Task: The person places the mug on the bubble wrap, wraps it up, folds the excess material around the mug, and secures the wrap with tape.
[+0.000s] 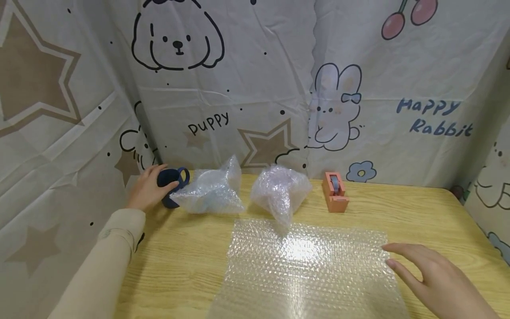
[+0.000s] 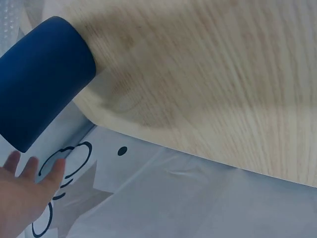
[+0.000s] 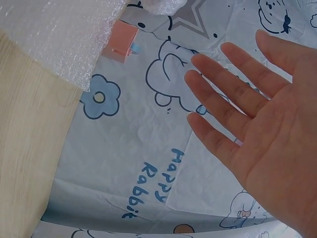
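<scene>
Dark-blue cylindrical mug with a loop handle [image 2: 44,82]: at the far left of the yellow wood-grain table [image 1: 179,266], handle toward the bundles; whether its base is off the surface I cannot tell
Left hand [image 1: 146,189]: at the mug, thumb across the front near the rim, fingers on the far side; whether the hold has firmed into a grasp, I cannot tell
Right hand [image 1: 434,272]: released, fingers apart and nothing held, close by the right edge of the sheet
Clear bubble-wrap sheet [image 1: 311,266]: spread flat in front of the person, nothing set on it
2 puffy clear bubble-wrap bundles: the left bundle [image 1: 213,190] just beside the mug, the right bundle [image 1: 280,190] behind the sheet; their contents are hard to make out
Orange-pink block-shaped tape dispenser [image 1: 336,195]: right of the bundles, its bluish roll in place, touched by neither hand
Wrapping step: probably fetching the mug for bubble wrap, since 2 bundles look finished and 1 sheet lies ready
Mug's next move: likely calls for a secure hold, a lift clear of the left bundle and a set-down on the sheet, the right hand steadying its edge
</scene>
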